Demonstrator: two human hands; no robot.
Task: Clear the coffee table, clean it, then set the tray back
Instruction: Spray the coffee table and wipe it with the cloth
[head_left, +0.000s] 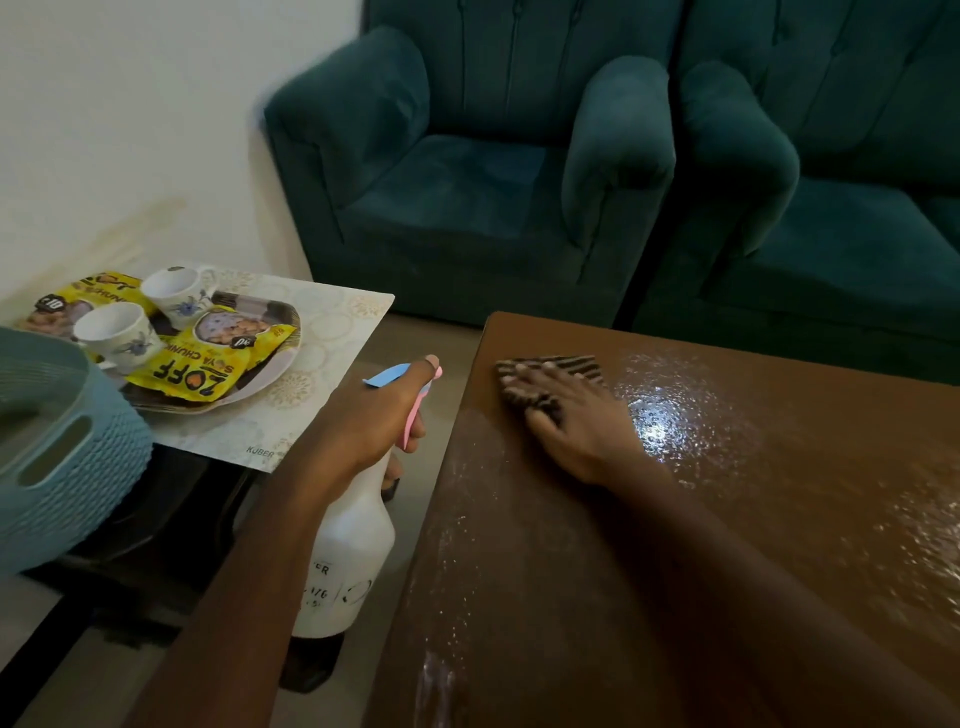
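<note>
Your right grip (576, 421), fingers straight, presses a striped cloth (558, 365) at the wet tabletop's (779, 519) far left corner; your left grip (369, 415) clamps a spray bottle (353, 540).

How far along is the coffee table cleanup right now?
Done: the coffee table looks cleared; the tray with cups and snack packets sits on the side table. In hand: the left hand grips the spray bottle, and the right hand presses a striped cloth flat on the tabletop. Left: wiping up the droplets, then returning the tray.
</note>
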